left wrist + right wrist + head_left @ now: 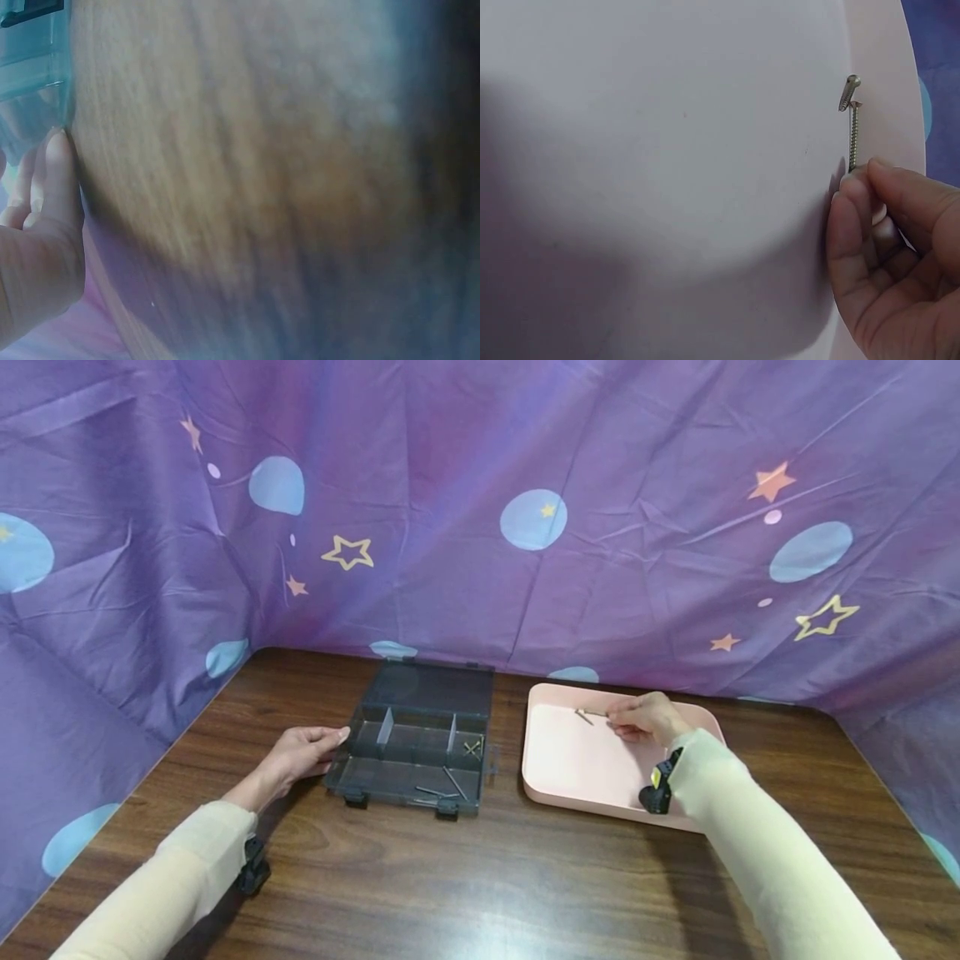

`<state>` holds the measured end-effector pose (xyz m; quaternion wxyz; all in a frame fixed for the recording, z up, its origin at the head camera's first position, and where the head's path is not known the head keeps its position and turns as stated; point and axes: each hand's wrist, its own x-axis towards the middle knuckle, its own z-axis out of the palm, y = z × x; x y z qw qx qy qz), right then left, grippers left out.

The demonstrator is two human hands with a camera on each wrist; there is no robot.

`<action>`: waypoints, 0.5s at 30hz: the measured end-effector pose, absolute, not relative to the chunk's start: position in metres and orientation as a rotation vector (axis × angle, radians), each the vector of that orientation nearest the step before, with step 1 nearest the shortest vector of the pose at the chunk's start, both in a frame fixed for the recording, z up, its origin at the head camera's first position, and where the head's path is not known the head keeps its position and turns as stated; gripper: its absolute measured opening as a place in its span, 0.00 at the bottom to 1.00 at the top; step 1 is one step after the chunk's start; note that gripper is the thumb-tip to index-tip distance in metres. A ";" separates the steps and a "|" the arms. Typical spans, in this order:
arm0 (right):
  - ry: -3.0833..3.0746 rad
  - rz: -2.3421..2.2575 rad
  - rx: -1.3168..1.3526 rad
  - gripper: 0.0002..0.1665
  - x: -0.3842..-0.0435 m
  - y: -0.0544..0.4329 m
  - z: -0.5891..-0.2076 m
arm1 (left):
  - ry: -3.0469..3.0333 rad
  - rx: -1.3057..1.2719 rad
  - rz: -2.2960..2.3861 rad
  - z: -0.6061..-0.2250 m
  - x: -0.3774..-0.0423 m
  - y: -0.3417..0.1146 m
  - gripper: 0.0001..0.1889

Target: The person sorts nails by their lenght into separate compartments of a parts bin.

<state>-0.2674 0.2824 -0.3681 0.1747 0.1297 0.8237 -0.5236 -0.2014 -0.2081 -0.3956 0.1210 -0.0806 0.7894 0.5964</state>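
My right hand is inside the pink tray, close to its far wall. Thumb and fingertips pinch the end of a gold screw; its head touches or nearly meets a second, shorter-looking screw. On the left lies a dark see-through compartment box with its lid folded back. My left hand grips the box's left side, thumb at the rim. Small gold screws lie in the back right compartment, and several longer silver screws in the front one.
The box and tray stand side by side on a brown wooden table, a narrow strip of wood between them. Two latches stick out from the box's front. A purple patterned cloth hangs behind the table and along its sides.
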 end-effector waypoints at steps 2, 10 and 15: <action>2.346 -1.477 0.361 0.22 -0.268 0.282 -0.368 | 2.299 -0.231 1.751 -0.395 -0.202 -0.208 0.28; 2.336 -1.464 0.372 0.21 -0.270 0.281 -0.368 | 2.306 -0.242 1.743 -0.395 -0.201 -0.209 0.26; 2.318 -1.470 0.405 0.16 -0.270 0.279 -0.368 | 2.332 -0.229 1.701 -0.394 -0.200 -0.209 0.28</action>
